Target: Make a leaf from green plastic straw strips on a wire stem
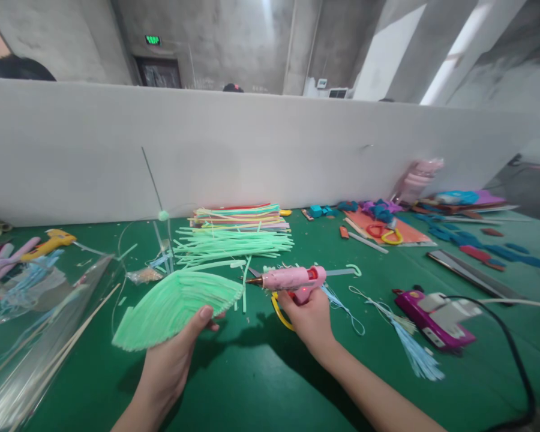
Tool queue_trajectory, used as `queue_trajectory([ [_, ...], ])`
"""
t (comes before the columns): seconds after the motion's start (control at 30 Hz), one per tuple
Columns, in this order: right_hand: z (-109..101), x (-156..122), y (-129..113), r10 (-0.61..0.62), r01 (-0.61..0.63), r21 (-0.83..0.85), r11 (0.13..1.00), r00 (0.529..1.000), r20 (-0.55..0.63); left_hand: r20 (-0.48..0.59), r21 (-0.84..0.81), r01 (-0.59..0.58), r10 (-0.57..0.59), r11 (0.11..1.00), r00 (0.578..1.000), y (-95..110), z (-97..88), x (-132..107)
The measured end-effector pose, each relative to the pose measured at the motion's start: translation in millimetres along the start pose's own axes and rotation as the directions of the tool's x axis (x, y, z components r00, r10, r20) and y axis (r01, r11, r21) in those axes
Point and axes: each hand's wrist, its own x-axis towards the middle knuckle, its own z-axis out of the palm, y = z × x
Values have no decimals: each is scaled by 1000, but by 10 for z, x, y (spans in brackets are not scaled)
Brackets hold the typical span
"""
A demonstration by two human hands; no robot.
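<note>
My left hand (pixel 180 348) pinches a light green, leaf-shaped piece made of pipe cleaners (pixel 180 303) by its lower edge, thumb on top. In my right hand (pixel 308 315) is a pink hot glue gun (pixel 292 278), gripped by the handle, a small red light showing on it. The gun's nozzle points left and is close to the leaf piece's right tip; whether they touch I cannot tell. A pair of yellow-handled scissors (pixel 279 312) lies partly hidden behind my right hand. Beyond the leaf piece is a pile of green pipe cleaners (pixel 234 245).
A purple power strip (pixel 434 318) with plugs and cords stands at right, near a blue tassel (pixel 414 348). At left lie a yellow glue gun (pixel 56 240) and clear plastic wrap (pixel 49 336). A thin upright stem (pixel 152 180) rises behind the leaf. A white partition (pixel 252 150) borders the green table (pixel 243 390).
</note>
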Motion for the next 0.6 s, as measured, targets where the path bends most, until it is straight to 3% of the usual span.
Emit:
queue_trajectory([
  [0.6,-8,17,19,18,-18,-49,999,1000,-11,18,-19,-11,11,1000,1000,29,22,-20],
])
